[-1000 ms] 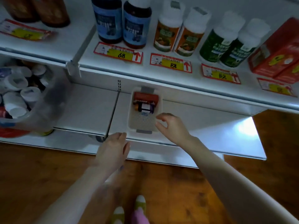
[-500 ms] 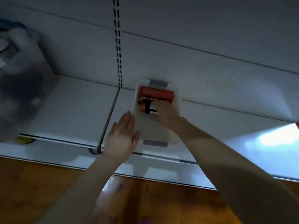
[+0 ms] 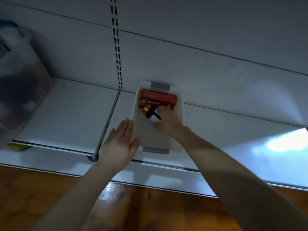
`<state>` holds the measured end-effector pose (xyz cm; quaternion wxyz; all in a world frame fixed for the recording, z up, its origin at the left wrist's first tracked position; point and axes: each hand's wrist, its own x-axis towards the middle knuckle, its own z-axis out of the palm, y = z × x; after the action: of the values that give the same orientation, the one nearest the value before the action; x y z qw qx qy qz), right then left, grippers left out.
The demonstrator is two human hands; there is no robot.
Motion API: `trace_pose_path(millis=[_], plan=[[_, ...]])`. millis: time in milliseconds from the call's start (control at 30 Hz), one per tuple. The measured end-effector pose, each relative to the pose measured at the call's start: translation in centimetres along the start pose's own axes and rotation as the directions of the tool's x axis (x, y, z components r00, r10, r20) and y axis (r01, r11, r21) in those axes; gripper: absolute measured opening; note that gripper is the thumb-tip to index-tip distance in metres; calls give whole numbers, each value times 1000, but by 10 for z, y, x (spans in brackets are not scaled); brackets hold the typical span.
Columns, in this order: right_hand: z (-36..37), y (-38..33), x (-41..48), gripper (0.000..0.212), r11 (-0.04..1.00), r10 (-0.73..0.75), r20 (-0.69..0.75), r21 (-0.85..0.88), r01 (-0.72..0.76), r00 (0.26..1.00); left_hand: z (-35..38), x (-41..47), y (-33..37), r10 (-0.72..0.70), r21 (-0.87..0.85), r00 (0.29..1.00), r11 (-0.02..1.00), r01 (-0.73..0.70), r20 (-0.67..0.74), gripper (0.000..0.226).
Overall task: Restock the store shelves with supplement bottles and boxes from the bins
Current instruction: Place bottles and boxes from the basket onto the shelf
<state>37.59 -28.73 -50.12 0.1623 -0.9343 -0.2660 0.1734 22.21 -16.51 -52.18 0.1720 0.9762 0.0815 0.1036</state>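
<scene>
The left hand lies flat, fingers straight, against the left wall of the white perforated bin on the bottom shelf. Bracing there should stop it sliding. Inside, the right hand curls round a small white box below a red box. It should lift straight up, clear of the rim.
</scene>
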Motion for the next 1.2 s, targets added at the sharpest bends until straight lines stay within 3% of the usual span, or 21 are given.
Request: trace_pose_path(millis=[133,300,500,667,833,967,1200], plan=[[-35,-3,-41,39,949,-35,-81,309,59,996,-4,2,-4,21,4,1000,1000,-21,20,74],[-75,6,-93,32,849,115,-218,528,18,969,-17,30,5,114,-33,991,993,-116,-67,76],[-77,27,-118,39,809,250,-238,584,-68,938,6,115,30,191,-2,981,982,-191,-24,51],[-78,38,-131,36,777,266,-228,625,-68,937,37,152,36,184,180,978,963,-199,100,61],[-71,49,-141,36,756,313,-224,647,-99,923,53,158,33,154,190,975,965,-183,158,69],[-68,53,-145,36,757,318,-238,647,-94,918,47,164,35,162,274,973,940,-203,165,59],[-62,58,-151,34,742,332,-227,662,-105,916,47,162,36,151,167,975,970,-178,162,51]])
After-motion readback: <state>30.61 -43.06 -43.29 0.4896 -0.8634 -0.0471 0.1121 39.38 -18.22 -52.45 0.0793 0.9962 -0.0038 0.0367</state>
